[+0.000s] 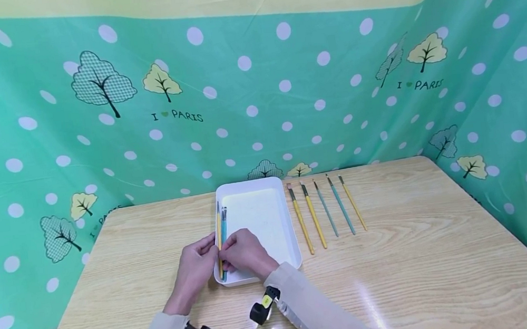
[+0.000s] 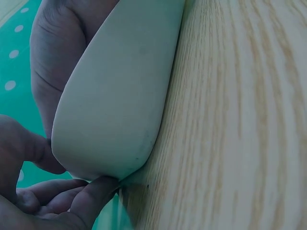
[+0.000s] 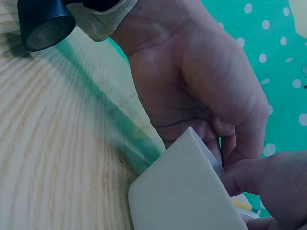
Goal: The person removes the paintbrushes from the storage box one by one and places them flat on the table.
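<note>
A white rectangular tray [image 1: 259,212] rests on the table with a yellow-handled paintbrush [image 1: 219,229] and blue-handled paintbrushes [image 1: 223,224] lying lengthwise along its left wall. My left hand [image 1: 196,269] holds that wall near the front, thumb at the rim and fingers along the outside; in the left wrist view the tray's outer wall [image 2: 120,91] stands between the hands. Inside the tray, my right hand [image 1: 247,252] bends over the brushes and pinches at their handles, its fingertips partly hidden. The right wrist view shows its curled fingers [image 3: 244,129] behind the tray corner [image 3: 180,191].
To the right of the tray, several paintbrushes lie in a row on the wooden table [image 1: 420,255], bristles to the back, including a thick yellow one [image 1: 300,219] and a blue one [image 1: 341,204]. A green dotted curtain [image 1: 256,91] hangs behind the table.
</note>
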The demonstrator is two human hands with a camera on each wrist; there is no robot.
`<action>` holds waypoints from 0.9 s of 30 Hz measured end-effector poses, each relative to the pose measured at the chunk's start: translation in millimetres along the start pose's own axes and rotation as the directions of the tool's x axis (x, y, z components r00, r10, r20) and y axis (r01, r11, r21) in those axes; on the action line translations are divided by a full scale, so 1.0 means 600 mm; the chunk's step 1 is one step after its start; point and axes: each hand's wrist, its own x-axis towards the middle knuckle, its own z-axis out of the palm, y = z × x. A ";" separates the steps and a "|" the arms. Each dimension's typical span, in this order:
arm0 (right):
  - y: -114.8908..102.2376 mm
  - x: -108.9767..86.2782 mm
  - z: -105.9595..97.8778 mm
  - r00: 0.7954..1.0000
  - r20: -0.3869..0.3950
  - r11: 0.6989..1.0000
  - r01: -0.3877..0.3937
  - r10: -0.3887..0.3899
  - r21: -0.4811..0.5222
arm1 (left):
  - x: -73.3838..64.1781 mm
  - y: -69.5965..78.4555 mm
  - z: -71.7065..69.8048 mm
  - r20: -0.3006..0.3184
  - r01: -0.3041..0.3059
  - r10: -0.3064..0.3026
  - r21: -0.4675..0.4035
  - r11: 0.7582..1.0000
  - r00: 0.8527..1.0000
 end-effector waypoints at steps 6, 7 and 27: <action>-0.002 0.003 -0.013 0.999 0.027 0.999 -0.040 0.040 0.011 | 0.001 0.000 0.000 -0.003 0.017 -0.017 0.000 1.000 1.000; -0.002 0.004 -0.015 0.998 0.032 0.999 -0.048 0.048 0.011 | 0.001 0.000 0.000 -0.004 0.017 -0.017 -0.001 1.000 1.000; 0.002 0.010 -0.037 0.995 0.088 0.995 -0.048 0.040 0.090 | 0.001 -0.003 0.002 -0.001 0.013 -0.013 -0.007 1.000 1.000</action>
